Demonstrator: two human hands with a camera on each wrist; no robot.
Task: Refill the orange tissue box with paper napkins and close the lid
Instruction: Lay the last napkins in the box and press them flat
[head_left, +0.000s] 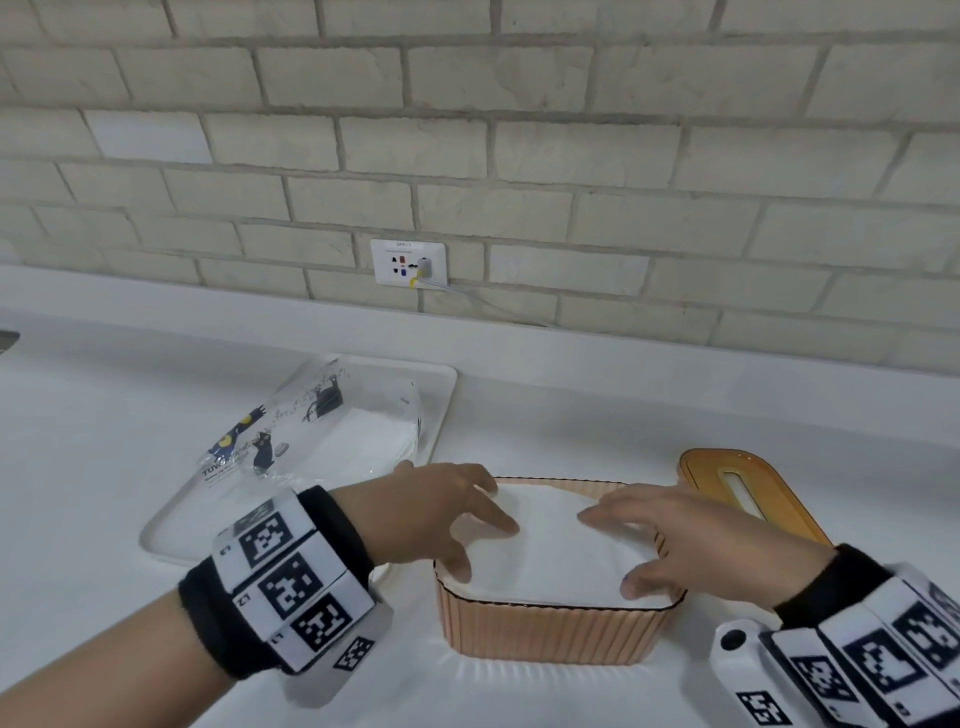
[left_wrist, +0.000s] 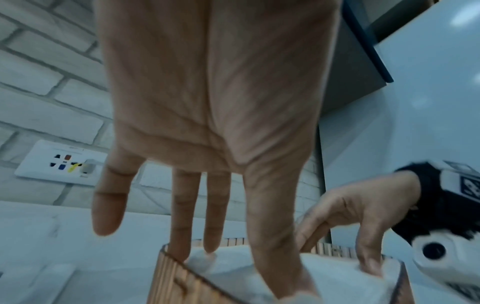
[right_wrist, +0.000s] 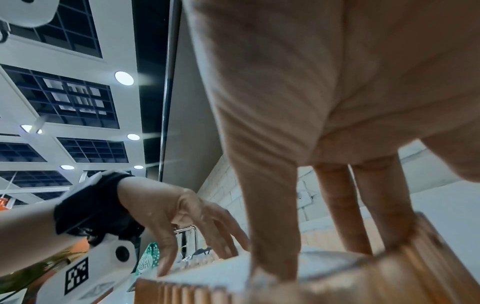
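Observation:
The ribbed orange tissue box (head_left: 550, 631) stands open on the white counter, filled to its rim with a stack of white napkins (head_left: 550, 551). My left hand (head_left: 441, 512) lies on the stack's left side, its straight fingers pressing down on the paper (left_wrist: 324, 273). On the right side my right hand (head_left: 670, 535) presses likewise with spread fingers, thumb at the near edge. In the right wrist view its fingertips (right_wrist: 275, 265) sink into the napkins. The orange lid (head_left: 748, 491), with a slot in it, lies flat on the counter behind the box to the right.
A white tray (head_left: 171, 525) to the left carries a clear printed napkin wrapper (head_left: 291, 426) with more white napkins (head_left: 363, 441) inside. A wall socket (head_left: 409, 262) with a plugged cable sits on the brick wall behind. The counter ends at a low backsplash.

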